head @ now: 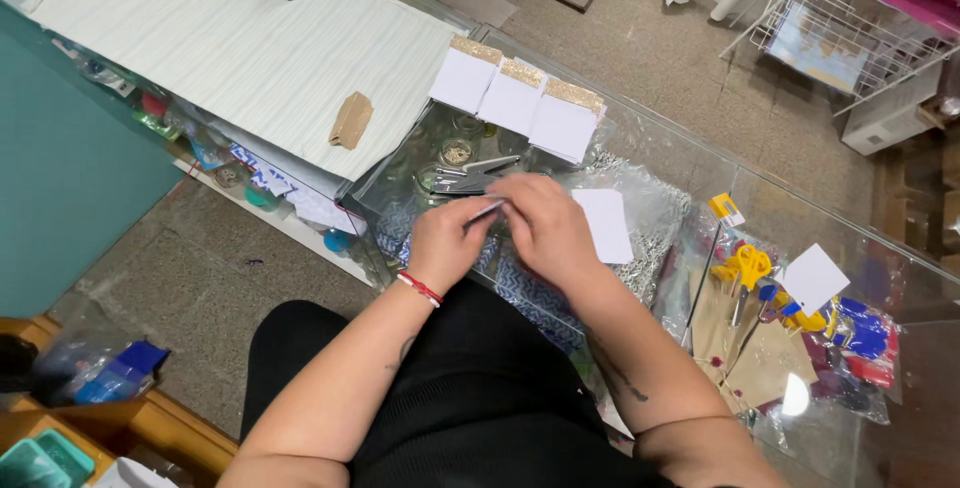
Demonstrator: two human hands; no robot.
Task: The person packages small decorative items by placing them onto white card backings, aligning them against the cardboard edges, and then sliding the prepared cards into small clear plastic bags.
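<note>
Over glass tabletop [640, 148] — left hand [445, 243] pinching thin silvery strip [486, 211], right hand [545, 228] curled onto it, fingers pressed close — beside small white paper card [606, 225], three gold-edged white cards [515, 96] beyond.

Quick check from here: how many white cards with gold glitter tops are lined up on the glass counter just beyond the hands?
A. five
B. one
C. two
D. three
D: three white cards with gold tops lie side by side past both hands.
</note>
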